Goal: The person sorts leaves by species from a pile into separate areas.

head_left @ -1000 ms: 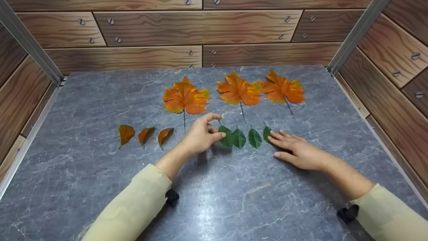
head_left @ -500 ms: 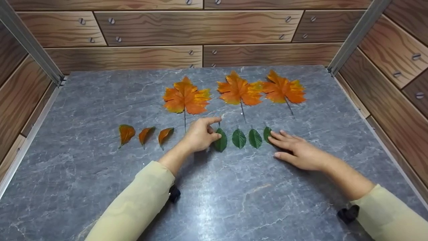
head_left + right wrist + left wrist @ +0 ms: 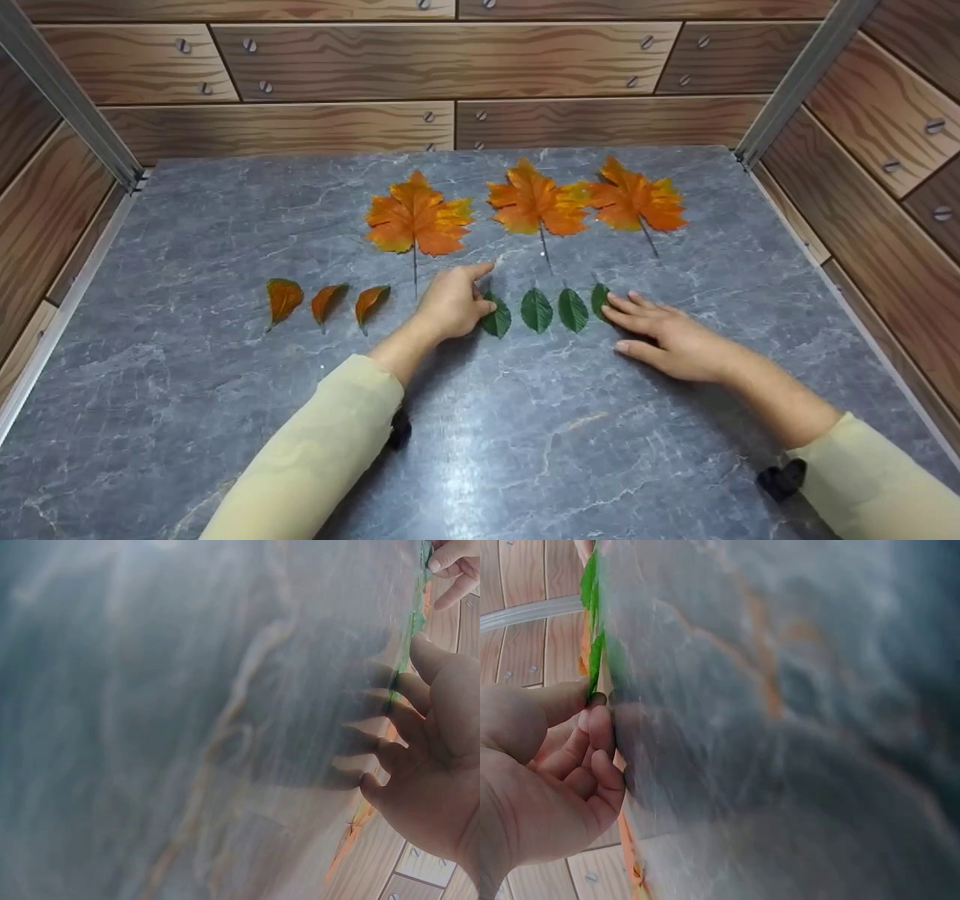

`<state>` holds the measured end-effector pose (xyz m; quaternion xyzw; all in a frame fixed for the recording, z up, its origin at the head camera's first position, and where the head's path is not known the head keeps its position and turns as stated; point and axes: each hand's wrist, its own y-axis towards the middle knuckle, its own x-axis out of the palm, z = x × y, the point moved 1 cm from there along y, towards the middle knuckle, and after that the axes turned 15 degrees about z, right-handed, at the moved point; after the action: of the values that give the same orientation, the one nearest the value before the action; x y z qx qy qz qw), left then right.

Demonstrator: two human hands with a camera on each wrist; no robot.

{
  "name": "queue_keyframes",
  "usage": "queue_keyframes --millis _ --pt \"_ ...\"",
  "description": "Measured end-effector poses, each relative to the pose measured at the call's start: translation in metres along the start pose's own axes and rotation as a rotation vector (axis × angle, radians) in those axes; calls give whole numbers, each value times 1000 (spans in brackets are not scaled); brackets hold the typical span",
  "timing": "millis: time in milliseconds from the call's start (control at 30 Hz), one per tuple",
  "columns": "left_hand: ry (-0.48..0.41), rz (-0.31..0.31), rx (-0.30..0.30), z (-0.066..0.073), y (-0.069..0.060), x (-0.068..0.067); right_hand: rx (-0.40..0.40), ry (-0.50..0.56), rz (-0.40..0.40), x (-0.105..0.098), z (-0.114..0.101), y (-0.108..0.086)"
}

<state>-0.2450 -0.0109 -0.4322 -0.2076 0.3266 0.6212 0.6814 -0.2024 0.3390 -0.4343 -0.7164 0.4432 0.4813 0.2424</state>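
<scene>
At the left end of a row of green leaves, my left hand (image 3: 452, 301) pinches the edge of a green leaf (image 3: 498, 318) between thumb and fingers, low against the table. The left wrist view shows this leaf (image 3: 595, 660) edge-on at the thumb tip. To the right lie two more green leaves, one (image 3: 536, 311) beside the other (image 3: 572, 310). My right hand (image 3: 675, 341) lies with fingers spread, its fingertips resting on the rightmost green leaf (image 3: 599, 300) and partly covering it.
Behind the green row lie three orange maple leaves: a left one (image 3: 417, 217), a middle one (image 3: 537, 201) and a right one (image 3: 634, 196). Three small curled brown-orange leaves (image 3: 283, 301) lie at left. Wood-patterned walls (image 3: 450, 64) enclose the grey marbled table (image 3: 225, 420).
The leaf in my left hand has shifted left, away from the neighbour it overlapped, and come down in line with the green row. My right hand has stayed in place.
</scene>
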Motion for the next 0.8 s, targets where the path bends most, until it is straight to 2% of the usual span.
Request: queue_keyframes --millis 433,633,800 --pt "9 -3 -41 4 -4 -2 2 28 33 2 2 0" --pt "41 25 -22 14 -11 -13 -21 48 67 2 0 1" --pt "50 55 36 24 -21 -29 -30 57 86 0 -1 1"
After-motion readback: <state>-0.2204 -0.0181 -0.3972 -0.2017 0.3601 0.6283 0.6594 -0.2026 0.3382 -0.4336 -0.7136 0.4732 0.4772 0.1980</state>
